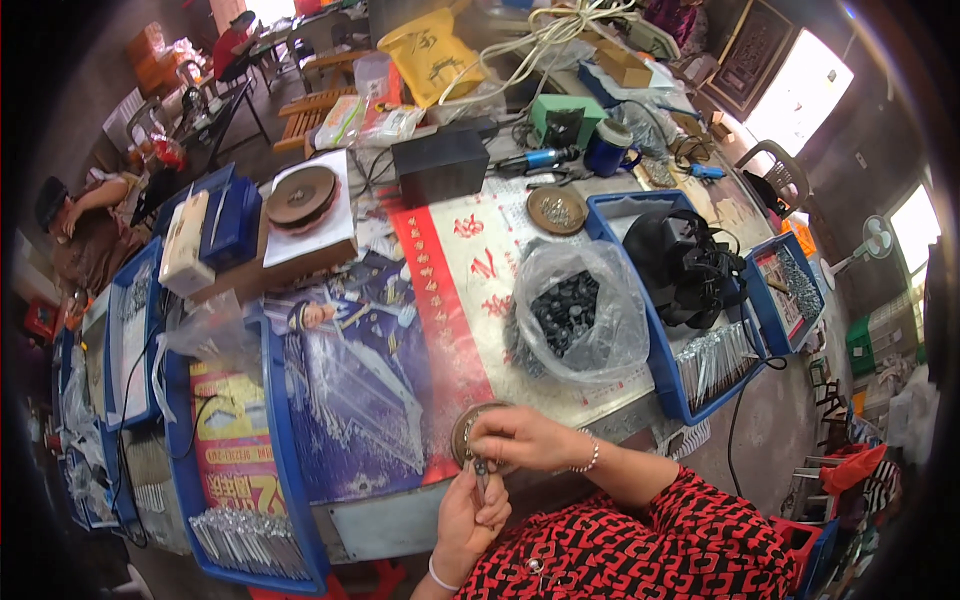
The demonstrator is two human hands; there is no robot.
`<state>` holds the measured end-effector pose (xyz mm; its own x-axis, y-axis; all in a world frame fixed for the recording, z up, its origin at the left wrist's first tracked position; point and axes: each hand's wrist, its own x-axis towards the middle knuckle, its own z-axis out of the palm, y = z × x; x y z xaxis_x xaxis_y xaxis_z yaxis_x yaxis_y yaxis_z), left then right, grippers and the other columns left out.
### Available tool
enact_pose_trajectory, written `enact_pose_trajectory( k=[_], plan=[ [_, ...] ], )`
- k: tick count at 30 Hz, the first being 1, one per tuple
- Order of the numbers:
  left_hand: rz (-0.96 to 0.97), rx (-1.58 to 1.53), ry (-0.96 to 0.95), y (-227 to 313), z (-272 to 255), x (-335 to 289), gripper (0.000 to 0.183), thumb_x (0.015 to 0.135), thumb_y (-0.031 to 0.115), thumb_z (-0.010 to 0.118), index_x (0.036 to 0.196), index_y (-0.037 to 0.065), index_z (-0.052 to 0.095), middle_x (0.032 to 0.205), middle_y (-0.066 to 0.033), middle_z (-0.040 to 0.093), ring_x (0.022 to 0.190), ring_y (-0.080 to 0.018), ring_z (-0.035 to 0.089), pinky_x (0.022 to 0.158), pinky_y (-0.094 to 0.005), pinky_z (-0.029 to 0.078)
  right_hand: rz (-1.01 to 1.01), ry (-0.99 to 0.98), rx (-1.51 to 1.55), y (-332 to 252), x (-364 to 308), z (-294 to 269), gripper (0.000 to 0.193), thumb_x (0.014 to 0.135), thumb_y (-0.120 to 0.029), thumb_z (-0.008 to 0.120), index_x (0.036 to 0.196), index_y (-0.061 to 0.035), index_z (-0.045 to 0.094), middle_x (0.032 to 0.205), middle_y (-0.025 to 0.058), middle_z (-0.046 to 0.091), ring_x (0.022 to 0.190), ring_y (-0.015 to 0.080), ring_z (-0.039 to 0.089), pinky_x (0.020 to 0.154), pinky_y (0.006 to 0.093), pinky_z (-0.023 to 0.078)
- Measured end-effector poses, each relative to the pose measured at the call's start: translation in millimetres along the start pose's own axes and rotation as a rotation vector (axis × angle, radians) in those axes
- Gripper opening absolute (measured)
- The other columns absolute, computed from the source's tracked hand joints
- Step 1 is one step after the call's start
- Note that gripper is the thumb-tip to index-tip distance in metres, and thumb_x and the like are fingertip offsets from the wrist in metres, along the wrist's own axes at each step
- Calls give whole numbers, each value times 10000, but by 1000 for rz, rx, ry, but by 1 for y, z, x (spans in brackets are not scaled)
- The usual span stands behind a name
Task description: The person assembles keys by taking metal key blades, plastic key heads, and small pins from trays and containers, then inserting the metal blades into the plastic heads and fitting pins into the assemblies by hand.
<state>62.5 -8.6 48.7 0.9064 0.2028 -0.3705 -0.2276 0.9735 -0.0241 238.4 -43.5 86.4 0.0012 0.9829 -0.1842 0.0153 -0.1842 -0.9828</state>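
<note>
Left hand [472, 518] closed around a small metal piece [482, 478], a worker brings the right hand [522, 440] to its upper end, fingertips drawn together, though on what cannot be told, above a round dish [456, 437] at the table's [375, 525] near edge. The job looks midway: slim silvery pieces lie massed in the left blue tray [288, 440] and the right blue tray [668, 380], finished or waiting unclear, while the piece in hand appears incomplete. Dark parts sit in a clear bag [625, 320], small bits in a brown dish [534, 216].
</note>
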Motion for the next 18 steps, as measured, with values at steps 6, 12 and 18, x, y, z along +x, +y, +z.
enact_pose_trajectory(
  k=[6,12,18],
  plan=[
    [-63,4,-15,10,22,5,243,969,253,338,1082,94,481,653,-45,454,427,-76,311,407,-194,251,-243,206,-373,-40,3,-20,117,822,-9,548,929,13,588,814,77,592,729,128,573,649,251,456],
    [-53,-2,-46,24,18,-4,256,959,232,332,1133,101,467,670,-42,446,439,-74,322,413,-197,266,-279,29,-726,-67,17,-14,199,767,11,552,964,-12,577,904,92,578,816,258,585,708,302,474],
    [-67,-15,-38,34,5,-17,259,950,270,338,1008,75,499,683,-49,479,432,-91,340,418,-210,281,-463,-329,-1069,-78,29,12,253,748,-126,540,991,-58,557,995,77,541,896,254,540,746,336,462]
  ],
)
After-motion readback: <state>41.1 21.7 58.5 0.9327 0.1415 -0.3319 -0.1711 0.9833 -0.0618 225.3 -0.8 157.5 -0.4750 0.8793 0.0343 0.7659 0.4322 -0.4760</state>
